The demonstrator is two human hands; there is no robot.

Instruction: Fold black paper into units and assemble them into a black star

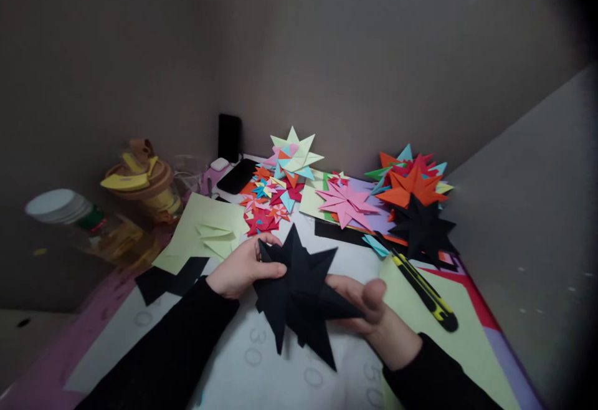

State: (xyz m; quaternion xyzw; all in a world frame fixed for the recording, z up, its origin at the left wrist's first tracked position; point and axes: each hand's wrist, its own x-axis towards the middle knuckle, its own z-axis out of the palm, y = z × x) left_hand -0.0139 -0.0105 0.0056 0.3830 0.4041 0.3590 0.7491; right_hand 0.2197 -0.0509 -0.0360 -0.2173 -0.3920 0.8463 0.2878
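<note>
A folded black paper star (299, 291) with several points is held up above the white sheet. My left hand (247, 266) is closed on its upper left part, thumb on the front face and fingers partly hidden behind. My right hand (367, 307) holds the star at its right side, fingers behind the right-hand point. Its thumb is lifted off the paper and slightly blurred. Under the star, the white sheet (233, 379) bears large pencilled numbers. Cut black paper (170, 282) lies left of my left wrist, near a folded pale green piece (217, 240).
A yellow-black utility knife (427, 295) lies right on pale green paper (467, 323). Behind are a pink star (348, 203), an orange star (413, 185), another black star (425, 229), a pale green star (299, 148) and small paper pieces (264, 217). A bottle (93, 223) and lidded cup (144, 185) stand left.
</note>
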